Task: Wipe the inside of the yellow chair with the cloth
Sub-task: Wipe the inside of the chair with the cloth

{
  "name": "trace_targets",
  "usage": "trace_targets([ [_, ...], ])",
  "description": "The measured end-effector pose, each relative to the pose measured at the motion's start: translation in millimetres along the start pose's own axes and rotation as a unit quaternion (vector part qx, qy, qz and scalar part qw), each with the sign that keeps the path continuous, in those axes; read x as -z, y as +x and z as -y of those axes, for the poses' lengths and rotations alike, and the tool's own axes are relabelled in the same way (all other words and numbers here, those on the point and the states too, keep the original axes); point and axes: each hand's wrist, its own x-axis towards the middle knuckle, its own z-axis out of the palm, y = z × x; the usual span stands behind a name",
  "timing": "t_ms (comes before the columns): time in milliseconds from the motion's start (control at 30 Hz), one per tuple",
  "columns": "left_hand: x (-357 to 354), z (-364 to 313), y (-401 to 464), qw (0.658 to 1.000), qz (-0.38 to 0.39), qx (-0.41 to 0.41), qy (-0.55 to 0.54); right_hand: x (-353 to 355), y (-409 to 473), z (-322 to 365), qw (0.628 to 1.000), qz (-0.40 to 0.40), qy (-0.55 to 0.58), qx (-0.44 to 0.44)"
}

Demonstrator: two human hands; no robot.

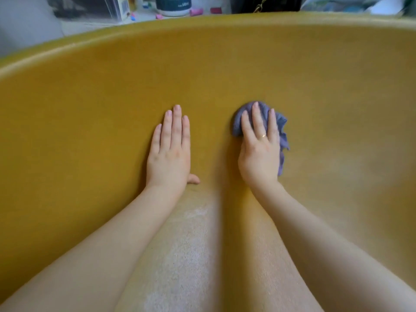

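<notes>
The yellow chair [94,91] fills the view, its curved inner wall rising ahead of both hands. The left hand [168,152] lies open and flat on the shell, bracing. The right hand [258,149] presses the bunched purple cloth [281,131] flat against the wall, unwiped surface stretching rightward.

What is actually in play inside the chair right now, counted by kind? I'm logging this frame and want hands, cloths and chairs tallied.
Hands: 2, the left hand flat and bare on the shell, the right hand pressing the cloth
Cloths: 1, the purple cloth
Chairs: 1, the yellow chair
Total: 4
</notes>
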Motion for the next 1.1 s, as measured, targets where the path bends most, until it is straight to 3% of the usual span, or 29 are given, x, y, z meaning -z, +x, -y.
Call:
trace_targets([
  [167, -3.7, -2.3, 0.9, 0.998, -0.055, 0.013, 0.007, -9.2, -70.1, 14.7, 0.995, 0.078, 0.01, 0.065],
  [333, -9.6, -1.7, 1.1, 0.999, -0.048, 0.004, 0.006, -6.8, -41.2, -15.0, 0.983, 0.082, -0.046, 0.155],
  [500, -8.5, 1.0, 1.1, 0.998, -0.055, 0.001, 0.008, 8.6, 43.3, -26.9, 0.994, -0.055, -0.078, 0.06],
  [600, -6.5, 1.6, 1.4, 0.999, -0.049, 0.001, 0.007, 6.3, 51.1, -18.5, 0.991, -0.094, -0.083, 0.036],
  [667, -3.3, 2.5, 0.5, 0.999, -0.044, 0.006, -0.003, 0.7, 29.4, -7.9, 0.994, -0.075, -0.071, 0.037],
  [867, -0.4, 1.7, -1.8, 0.999, 0.002, -0.003, -0.04, 7.9, -32.7, -6.8, 0.988, 0.079, -0.055, 0.12],
  [967, -0.1, 0.6, -2.8, 0.999, 0.004, 0.004, -0.04, 23.8, 3.2, -26.6, 0.984, 0.044, -0.108, 0.136],
  [1100, -1.3, 0.3, -2.7, 0.999, -0.003, 0.004, -0.05, 44.5, 52.7, -48.0, 0.991, -0.032, -0.127, -0.001],
])
